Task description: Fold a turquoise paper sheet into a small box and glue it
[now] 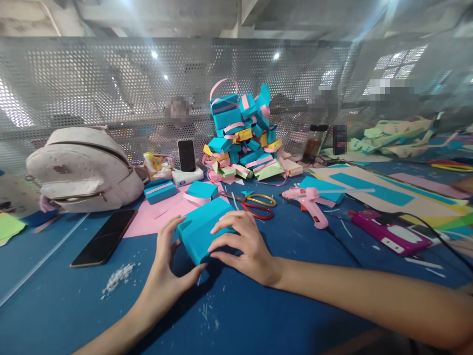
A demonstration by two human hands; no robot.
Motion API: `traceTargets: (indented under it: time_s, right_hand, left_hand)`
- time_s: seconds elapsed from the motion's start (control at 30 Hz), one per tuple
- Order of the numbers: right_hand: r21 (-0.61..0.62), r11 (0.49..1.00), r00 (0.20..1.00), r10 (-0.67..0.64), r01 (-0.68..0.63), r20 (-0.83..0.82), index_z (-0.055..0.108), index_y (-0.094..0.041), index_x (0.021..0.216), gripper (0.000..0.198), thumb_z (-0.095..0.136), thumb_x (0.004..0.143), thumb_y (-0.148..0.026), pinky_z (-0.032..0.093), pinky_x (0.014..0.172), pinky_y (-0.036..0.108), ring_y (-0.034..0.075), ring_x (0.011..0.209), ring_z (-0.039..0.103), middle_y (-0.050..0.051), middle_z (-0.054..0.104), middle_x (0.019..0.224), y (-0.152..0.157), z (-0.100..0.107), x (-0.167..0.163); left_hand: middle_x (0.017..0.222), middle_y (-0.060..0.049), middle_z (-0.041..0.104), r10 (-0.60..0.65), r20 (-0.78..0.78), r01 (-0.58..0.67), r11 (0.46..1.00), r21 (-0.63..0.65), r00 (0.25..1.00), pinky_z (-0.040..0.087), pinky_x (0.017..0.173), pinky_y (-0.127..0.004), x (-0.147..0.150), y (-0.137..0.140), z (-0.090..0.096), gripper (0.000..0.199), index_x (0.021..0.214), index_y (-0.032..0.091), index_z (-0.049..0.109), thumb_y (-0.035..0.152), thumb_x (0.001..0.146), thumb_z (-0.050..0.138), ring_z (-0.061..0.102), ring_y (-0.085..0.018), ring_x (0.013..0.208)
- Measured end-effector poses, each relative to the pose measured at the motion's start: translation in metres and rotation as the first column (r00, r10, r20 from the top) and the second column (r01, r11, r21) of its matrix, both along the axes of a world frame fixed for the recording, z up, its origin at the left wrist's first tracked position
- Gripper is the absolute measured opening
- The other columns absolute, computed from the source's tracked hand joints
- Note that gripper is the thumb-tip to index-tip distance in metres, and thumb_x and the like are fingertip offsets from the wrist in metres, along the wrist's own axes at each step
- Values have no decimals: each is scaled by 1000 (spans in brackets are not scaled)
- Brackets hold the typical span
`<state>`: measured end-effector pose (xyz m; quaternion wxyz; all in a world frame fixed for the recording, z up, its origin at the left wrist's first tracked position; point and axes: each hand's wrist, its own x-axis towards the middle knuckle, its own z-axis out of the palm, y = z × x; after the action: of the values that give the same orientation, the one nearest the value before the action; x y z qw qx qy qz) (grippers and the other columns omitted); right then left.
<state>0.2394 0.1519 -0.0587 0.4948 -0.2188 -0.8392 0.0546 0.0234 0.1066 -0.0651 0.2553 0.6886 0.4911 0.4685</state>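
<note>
Between my hands I hold a blue paper box (201,224), tilted a little above the blue table. My left hand (172,261) grips its left side, fingers behind and thumb at the lower front corner. Across the right side and top lie the curved fingers of my right hand (244,244). Just behind the box sits a small blue paper basket with a pink strip (201,191). Another blue box with a pink band (160,191) is to its left, by a pink sheet (144,219). Scissors with red and yellow handles (258,204) lie right behind my right hand.
A pink glue gun (308,202) with its cord lies on the right, near a purple power strip (391,231) and paper sheets (373,187). Paper baskets are piled (244,138) at the back. To the left are a phone (105,239), white scraps (120,278) and a backpack (84,170).
</note>
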Motion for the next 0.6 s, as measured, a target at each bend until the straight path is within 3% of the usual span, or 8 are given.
traceTargets:
  time_s: [0.6]
  right_hand:
    - [-6, 999, 999, 32, -32, -24, 71, -28, 92, 9, 74, 84, -25, 36, 98, 40, 21, 111, 53, -1, 67, 108, 1, -2, -1]
  left_hand:
    - [150, -6, 34, 13, -10, -13, 1000, 6, 1000, 38, 112, -50, 0, 1, 1, 79, 141, 38, 33, 36, 76, 76, 33, -32, 141]
